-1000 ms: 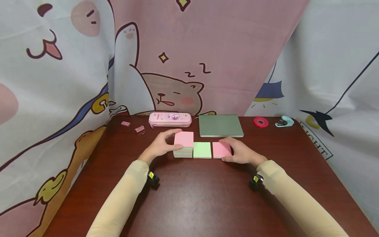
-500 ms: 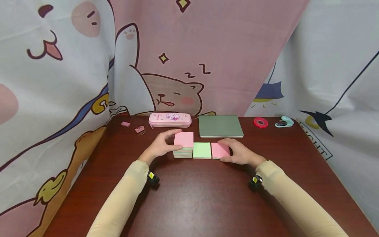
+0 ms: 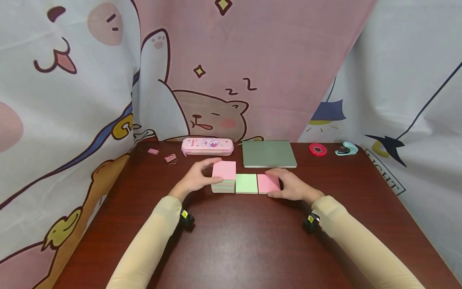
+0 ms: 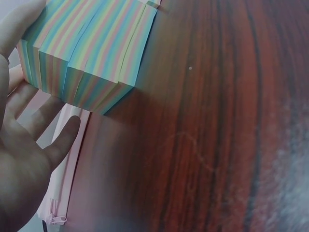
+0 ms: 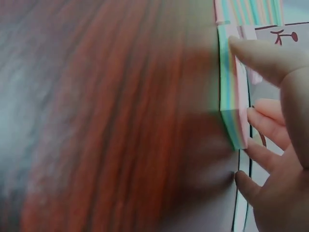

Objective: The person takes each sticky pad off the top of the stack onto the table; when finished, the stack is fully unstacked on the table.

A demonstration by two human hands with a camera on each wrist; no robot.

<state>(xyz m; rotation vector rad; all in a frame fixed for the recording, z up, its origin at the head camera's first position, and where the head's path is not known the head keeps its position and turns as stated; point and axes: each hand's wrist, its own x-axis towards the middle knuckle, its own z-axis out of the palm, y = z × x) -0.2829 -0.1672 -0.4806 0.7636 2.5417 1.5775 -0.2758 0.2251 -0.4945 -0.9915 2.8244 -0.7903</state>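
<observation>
A tall stack of sticky notes [image 3: 224,171] with a pink top stands on the table. My left hand [image 3: 196,175] grips it from the left, thumb along the near edge and fingers at the far side. Its striped pastel sides [image 4: 89,43] fill the top of the left wrist view. Right beside the stack lies a low green-topped sticky note pad [image 3: 246,183]. To the right of that is a thin pink-topped sticky note pad [image 3: 268,183], which my right hand [image 3: 291,185] holds between thumb and fingers. In the right wrist view, this pad's layered edge [image 5: 229,82] shows under the thumb.
Behind the notes lie a pink pencil case [image 3: 207,147] and a green notebook [image 3: 269,154]. A pink eraser [image 3: 153,151] and pink binder clips [image 3: 170,158] are at back left. A red tape roll [image 3: 318,149] and a light-blue stapler [image 3: 347,149] sit at back right.
My right hand has slid the pink-topped pad slightly left, narrowing the gap to the green-topped pad. My left hand stays on the tall stack.
</observation>
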